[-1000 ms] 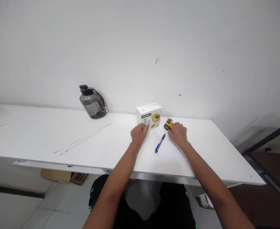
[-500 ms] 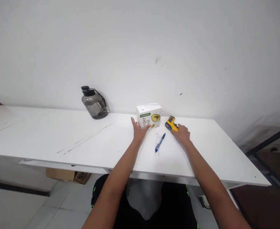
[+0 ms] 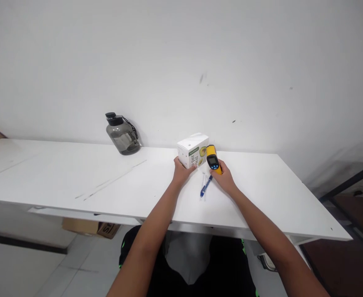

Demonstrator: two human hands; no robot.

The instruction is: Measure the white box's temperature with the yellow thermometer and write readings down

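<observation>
A white box (image 3: 188, 151) printed with avocados and green lettering stands on the white table, turned at an angle. My left hand (image 3: 183, 171) grips its lower left side, thumb across the front face. In my right hand (image 3: 225, 175) is a yellow and black infrared thermometer (image 3: 213, 159), held by its handle with its small screen and blue buttons facing me. The thermometer is close to the box's right side; whether they touch I cannot tell. Below it, a blue pen (image 3: 205, 187) lies on a sheet of paper with faint print, its upper end near my right hand.
A dark translucent water jug (image 3: 122, 138) with a black cap and strap stands at the back left, near the wall. The white table (image 3: 60, 177) has its right edge beyond my right arm. Under the table sits a cardboard box (image 3: 88, 227).
My right hand has lifted the thermometer and brought it left, upright beside the box. The box has been turned, showing more of its left side, and my left fingers have closed around it.
</observation>
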